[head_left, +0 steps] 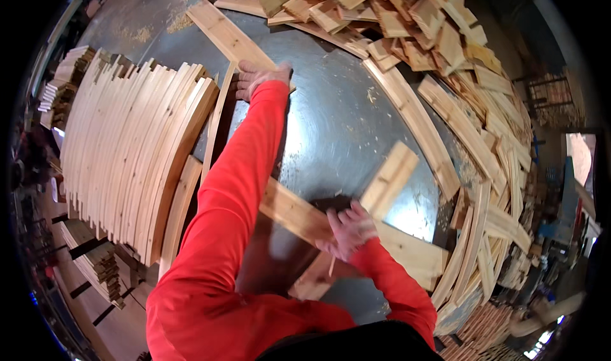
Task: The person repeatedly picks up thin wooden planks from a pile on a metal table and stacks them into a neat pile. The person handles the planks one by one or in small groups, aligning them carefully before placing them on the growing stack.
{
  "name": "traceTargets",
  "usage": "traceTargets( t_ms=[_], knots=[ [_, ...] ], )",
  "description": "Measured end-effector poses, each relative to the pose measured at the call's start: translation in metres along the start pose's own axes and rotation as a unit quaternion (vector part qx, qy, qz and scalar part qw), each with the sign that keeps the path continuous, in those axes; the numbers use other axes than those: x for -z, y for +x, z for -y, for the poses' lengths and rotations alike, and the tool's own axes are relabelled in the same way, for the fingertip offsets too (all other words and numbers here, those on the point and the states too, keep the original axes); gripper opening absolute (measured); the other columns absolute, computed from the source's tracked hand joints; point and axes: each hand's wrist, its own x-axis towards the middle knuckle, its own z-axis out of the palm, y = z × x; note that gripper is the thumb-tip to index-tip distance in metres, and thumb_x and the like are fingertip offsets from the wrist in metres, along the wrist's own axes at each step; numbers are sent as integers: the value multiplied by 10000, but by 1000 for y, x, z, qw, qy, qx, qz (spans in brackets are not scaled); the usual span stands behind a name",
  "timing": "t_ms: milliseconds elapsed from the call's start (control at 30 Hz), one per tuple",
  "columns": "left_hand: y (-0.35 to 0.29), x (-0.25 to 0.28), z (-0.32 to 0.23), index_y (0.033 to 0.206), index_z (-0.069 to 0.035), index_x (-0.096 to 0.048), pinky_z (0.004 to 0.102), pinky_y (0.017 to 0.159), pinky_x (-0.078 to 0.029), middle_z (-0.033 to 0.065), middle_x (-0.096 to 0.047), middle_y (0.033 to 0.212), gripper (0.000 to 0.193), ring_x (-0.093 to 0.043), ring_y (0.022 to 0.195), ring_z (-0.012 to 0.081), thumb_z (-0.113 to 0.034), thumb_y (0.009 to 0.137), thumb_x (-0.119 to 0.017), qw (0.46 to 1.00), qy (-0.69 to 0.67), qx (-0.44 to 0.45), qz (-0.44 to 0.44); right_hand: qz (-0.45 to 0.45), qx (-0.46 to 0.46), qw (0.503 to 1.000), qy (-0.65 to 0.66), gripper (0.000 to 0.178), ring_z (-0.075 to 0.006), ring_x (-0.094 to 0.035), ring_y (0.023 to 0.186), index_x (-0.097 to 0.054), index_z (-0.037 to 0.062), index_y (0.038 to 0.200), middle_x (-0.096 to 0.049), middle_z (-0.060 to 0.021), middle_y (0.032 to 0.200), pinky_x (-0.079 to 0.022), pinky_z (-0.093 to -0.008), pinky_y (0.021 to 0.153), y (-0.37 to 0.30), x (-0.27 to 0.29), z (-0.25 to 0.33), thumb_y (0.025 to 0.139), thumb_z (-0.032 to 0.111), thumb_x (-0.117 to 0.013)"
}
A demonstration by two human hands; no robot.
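Note:
My left hand (261, 81) is stretched out with its fingers spread. It rests at the near end of a flat wooden board (229, 35), and its fingertips reach a narrow board (219, 116) standing on edge beside the stack. Closer to my body, my right hand (350, 232) is closed on a short wooden board (390, 178) that slants up to the right. Under that one lies a longer board (289, 208), crossing it at an angle. My palm hides where the two meet, and slight blur softens the fingers.
To the left stands a long row of boards on edge (137, 145). A large heap of loose wood offcuts (394, 24) covers the far right of the metal table (318, 116). Curved along the right side lie more boards (417, 125). Sawdust dots the surface.

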Motion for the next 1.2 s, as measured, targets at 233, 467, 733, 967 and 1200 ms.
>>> traceTargets(
  t_ms=[233,467,733,967,1200],
  knots=[
    [24,29,44,1492,-40,-83,445,1061,-359,274,-388,1390,1086,-394,1281,396,-399,679,-708,992,-43,-84,78,-190,-103,976,-15,676,-362,-535,1155,-415,45,1374,-479,-218,1360,-447,-454,962,181,158,-80,877,491,-519],
    [20,68,93,1491,-128,-179,443,1009,-425,217,-398,1425,987,-506,1234,388,-368,687,-699,958,-75,-222,166,-170,-303,937,-40,901,-336,-507,1230,-433,9,1386,-507,-201,1362,-370,-444,1049,307,211,-131,817,700,-539],
    [-53,40,197,1433,-12,-326,450,1006,-445,295,-420,1365,915,-466,1240,440,-193,626,-720,944,-176,-275,51,-364,-414,823,-136,1031,-377,-210,1437,-336,66,1473,-305,-234,1518,-335,-474,1089,346,166,-176,767,807,-464],
    [-50,80,267,1386,32,-385,429,1026,-409,323,-471,1304,905,-482,1221,452,-131,567,-732,880,-226,-382,168,-94,-455,885,-41,1008,-339,-227,1434,-315,68,1487,-277,-184,1547,-320,-455,1099,385,218,-196,809,815,-320],
    [-93,87,349,1330,22,-405,495,832,-486,284,-486,1214,929,-551,1017,484,-118,497,-793,876,-144,-440,136,-63,-401,907,-112,1162,-358,-334,1384,-342,-16,1449,-315,-229,1513,-313,-441,1107,383,225,-210,706,875,-415]
  ],
)
